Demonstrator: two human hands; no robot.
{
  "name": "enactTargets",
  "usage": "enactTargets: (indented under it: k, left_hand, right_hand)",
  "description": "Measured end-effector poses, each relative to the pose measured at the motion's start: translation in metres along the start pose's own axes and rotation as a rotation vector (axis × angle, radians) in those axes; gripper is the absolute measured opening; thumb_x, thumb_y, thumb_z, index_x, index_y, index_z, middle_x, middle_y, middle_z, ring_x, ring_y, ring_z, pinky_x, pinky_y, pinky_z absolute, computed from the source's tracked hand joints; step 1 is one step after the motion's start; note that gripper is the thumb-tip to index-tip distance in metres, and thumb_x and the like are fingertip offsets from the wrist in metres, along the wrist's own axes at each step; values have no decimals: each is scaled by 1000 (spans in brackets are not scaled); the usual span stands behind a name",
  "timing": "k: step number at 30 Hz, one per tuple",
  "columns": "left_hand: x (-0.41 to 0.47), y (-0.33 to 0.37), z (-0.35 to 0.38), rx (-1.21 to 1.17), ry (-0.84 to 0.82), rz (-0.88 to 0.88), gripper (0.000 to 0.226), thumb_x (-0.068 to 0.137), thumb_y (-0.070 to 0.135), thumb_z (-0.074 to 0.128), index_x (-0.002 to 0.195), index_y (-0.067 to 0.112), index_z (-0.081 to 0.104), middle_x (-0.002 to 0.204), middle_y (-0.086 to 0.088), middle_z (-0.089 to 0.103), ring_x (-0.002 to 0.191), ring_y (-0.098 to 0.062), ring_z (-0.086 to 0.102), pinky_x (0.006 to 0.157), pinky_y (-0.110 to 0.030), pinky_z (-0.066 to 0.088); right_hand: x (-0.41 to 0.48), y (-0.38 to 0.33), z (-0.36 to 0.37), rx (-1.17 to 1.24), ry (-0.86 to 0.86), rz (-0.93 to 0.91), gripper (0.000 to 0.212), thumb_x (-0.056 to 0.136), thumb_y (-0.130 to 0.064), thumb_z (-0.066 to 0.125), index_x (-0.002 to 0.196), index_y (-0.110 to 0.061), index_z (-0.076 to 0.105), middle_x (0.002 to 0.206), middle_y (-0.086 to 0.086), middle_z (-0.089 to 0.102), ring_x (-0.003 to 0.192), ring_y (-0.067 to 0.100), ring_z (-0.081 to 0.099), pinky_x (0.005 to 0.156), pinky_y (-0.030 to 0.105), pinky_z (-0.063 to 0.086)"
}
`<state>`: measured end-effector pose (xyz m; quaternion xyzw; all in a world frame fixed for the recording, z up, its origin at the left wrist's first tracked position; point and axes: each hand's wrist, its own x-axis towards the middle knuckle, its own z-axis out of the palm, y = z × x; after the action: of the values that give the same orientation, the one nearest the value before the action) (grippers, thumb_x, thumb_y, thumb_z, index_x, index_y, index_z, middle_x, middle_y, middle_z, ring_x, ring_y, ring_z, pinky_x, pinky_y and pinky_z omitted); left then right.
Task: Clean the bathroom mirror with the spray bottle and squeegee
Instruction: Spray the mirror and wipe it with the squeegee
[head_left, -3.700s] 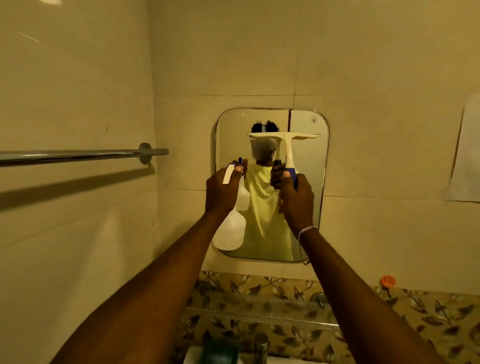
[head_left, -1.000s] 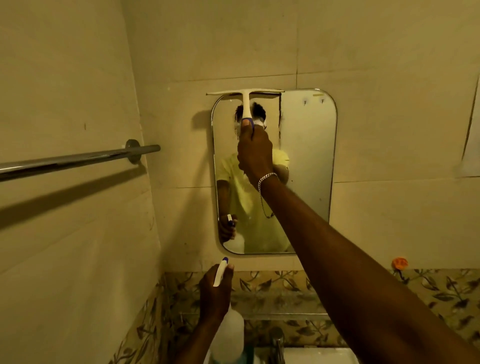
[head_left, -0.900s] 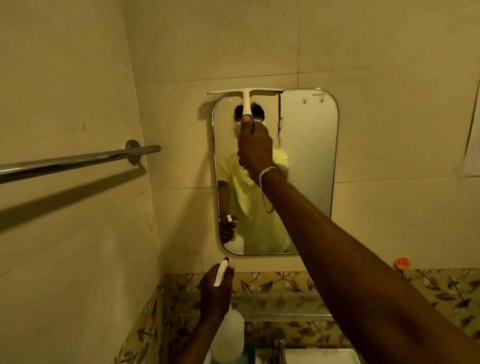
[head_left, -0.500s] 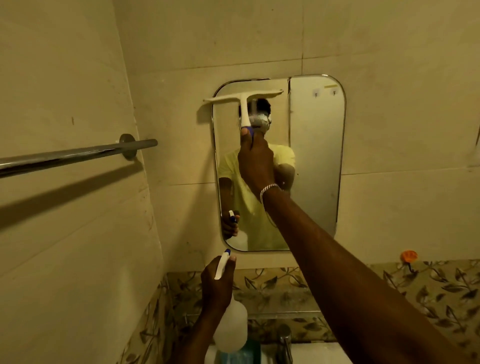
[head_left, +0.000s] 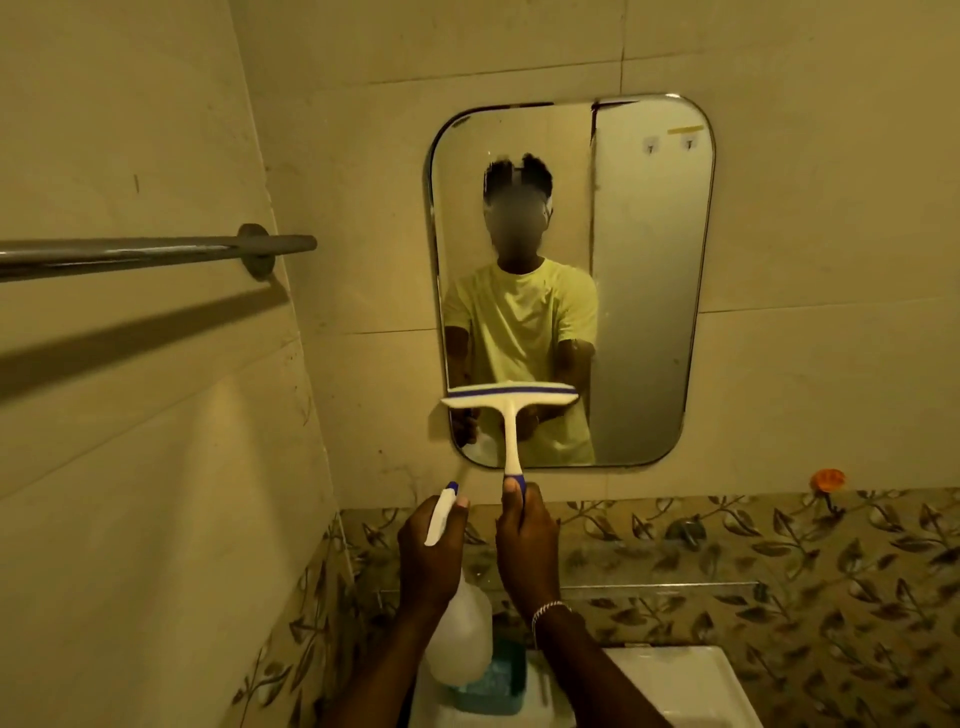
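Gripping the blue end of the handle, the right hand (head_left: 524, 540) was closed around the one squeegee (head_left: 511, 415), with the thumb pressed along the top of the grip. Its white shaft rose upright and its single crossbar, edged with a blue strip, lay level across the lower left part of the mirror (head_left: 649, 291); whether the blade touched the glass could not be told. The left hand (head_left: 431, 551) was wrapped round the neck of the one spray bottle (head_left: 460, 639), its white trigger head (head_left: 440, 514) with a blue tip pointing up towards the wall just below the mirror, and its pale translucent body hanging down beneath the fist. Both hands sat close together, side by side, under the mirror's bottom edge. A chain bracelet (head_left: 548, 610) circled the right wrist. One metal towel rail (head_left: 156, 254) ran along the left wall. Below the two hands were a teal container (head_left: 493, 686) and a white basin (head_left: 675, 680), and one orange hook (head_left: 827, 480) stuck to the wall at right, above the leaf-patterned tiles (head_left: 779, 571)
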<state>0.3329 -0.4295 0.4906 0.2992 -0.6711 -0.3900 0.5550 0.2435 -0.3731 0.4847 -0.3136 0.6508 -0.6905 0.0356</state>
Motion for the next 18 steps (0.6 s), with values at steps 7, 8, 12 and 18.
enactTargets:
  k: [7,8,12,18]
  left_hand:
    - [-12,-7,1,37,3,-66,6,93,21,69,99,23,71,83,13,70,81,-9,71,64,-8,50]
    - [-13,-4,1,35,-2,-58,9,93,21,69,93,30,69,81,16,68,78,-6,70,61,-7,50]
    - [-9,19,10,34,1,-40,13,93,20,69,93,32,63,81,16,66,77,-5,67,65,-12,48]
    - [19,62,22,34,-23,129,7,95,17,67,94,13,72,80,5,71,76,-2,69,66,-14,56]
  right_hand:
    - [-40,58,-15,-46,-43,158,46,94,-58,36,105,-23,64,79,11,67,65,15,61,59,31,52]
    - [-45,66,-18,-70,-52,185,40,98,-56,37,105,-26,63,77,5,67,65,12,62,58,25,50]
    - [-37,71,-41,-68,-20,268,34,105,-49,41,100,-24,64,69,-1,62,61,9,61,53,18,44]
    - [-32,60,-64,11,57,273,42,98,-57,42,89,-23,65,67,3,62,60,17,59,55,31,47]
